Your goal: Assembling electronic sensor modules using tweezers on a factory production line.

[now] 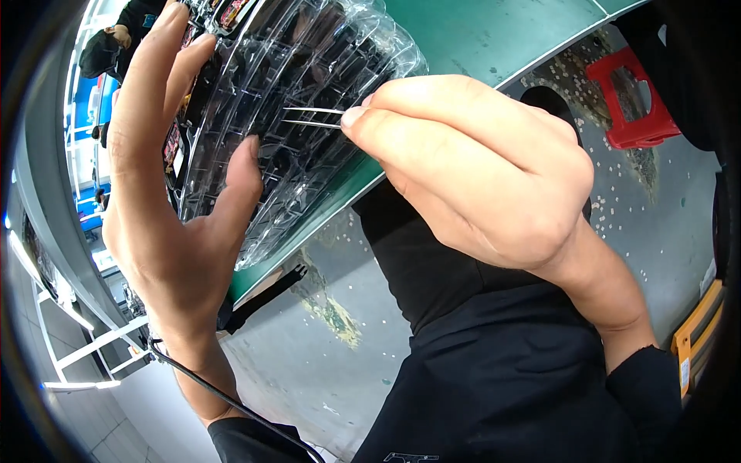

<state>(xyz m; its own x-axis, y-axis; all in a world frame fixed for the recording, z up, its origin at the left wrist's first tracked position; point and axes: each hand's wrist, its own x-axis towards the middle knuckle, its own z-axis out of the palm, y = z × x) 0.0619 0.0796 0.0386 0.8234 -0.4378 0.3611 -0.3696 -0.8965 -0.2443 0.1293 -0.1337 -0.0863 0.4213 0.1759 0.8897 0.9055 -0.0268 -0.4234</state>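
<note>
In front of me a stack of clear plastic blister trays [224,131] with many moulded compartments lies at a slant on the green table. My right hand [478,166] pinches a pair of thin metal tweezers [312,110] between thumb and fingers. The tips are slightly apart over the tray pockets, and nothing shows between them. Spread over the left side of the trays is my left hand [177,185], thumb and fingers wide apart with nothing visible in it. Small dark parts with reddish pieces [231,14] appear near its fingertips, partly hidden.
The green table [494,35] has its edge running diagonally below the trays. A red plastic stool [633,104] stands on the grey floor, right. A black cord [224,393] runs from my left wrist. A person in a dark cap [100,54] is at the far left.
</note>
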